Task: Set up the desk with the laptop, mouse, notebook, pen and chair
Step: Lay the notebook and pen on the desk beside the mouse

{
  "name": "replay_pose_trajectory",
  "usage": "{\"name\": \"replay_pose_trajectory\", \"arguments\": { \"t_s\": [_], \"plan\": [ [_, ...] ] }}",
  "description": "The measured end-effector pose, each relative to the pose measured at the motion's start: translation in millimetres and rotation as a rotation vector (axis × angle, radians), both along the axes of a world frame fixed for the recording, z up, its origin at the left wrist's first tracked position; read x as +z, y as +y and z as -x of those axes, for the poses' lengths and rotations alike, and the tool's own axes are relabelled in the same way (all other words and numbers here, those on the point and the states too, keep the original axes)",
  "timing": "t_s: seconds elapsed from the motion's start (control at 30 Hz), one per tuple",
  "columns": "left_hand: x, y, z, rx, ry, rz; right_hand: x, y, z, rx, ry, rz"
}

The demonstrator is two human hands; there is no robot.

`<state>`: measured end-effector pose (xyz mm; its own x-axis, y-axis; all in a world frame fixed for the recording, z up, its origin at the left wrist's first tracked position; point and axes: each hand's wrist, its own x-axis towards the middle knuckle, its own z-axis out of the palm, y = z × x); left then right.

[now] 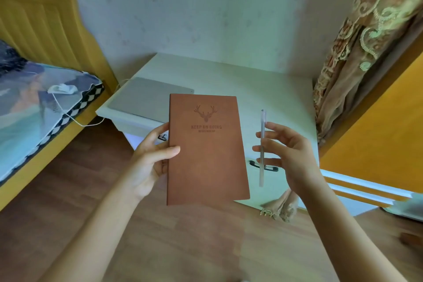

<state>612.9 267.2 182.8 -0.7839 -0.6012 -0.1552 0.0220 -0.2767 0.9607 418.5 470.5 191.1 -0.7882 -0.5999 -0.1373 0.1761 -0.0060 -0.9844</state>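
A brown notebook with a deer emblem on its cover is held upright in front of me. My left hand grips its left edge, thumb on the cover. My right hand holds a pale translucent pen vertically between its fingers, just right of the notebook. Behind them stands a white desk. A closed grey laptop lies on the desk's left part, its near corner hidden by the notebook. No mouse or chair is in view.
A yellow bed with patterned bedding stands at the left; a white charger with its cable lies on it. A patterned curtain hangs at the right, beside a yellow and white panel. Wooden floor lies below.
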Motion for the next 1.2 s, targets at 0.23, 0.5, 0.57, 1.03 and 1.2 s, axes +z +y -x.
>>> {"name": "replay_pose_trajectory", "arguments": {
  "t_s": [0.23, 0.5, 0.57, 1.03, 1.2],
  "plan": [
    [-18, -34, 105, -0.033, -0.050, -0.094, -17, -36, 102, -0.014, -0.016, -0.055],
    [-65, -78, 211, -0.052, -0.117, -0.186, -52, -74, 208, -0.040, -0.052, -0.152],
    [-77, -90, 232, -0.068, -0.154, -0.202, -68, -83, 227, -0.055, -0.085, -0.174],
    [-196, -181, 349, -0.266, -0.425, -0.285, -188, -157, 310, -0.218, -0.279, -0.416],
    [-230, -197, 365, -0.307, -0.514, -0.276, -220, -168, 318, -0.255, -0.242, -0.530]
  ]
}}
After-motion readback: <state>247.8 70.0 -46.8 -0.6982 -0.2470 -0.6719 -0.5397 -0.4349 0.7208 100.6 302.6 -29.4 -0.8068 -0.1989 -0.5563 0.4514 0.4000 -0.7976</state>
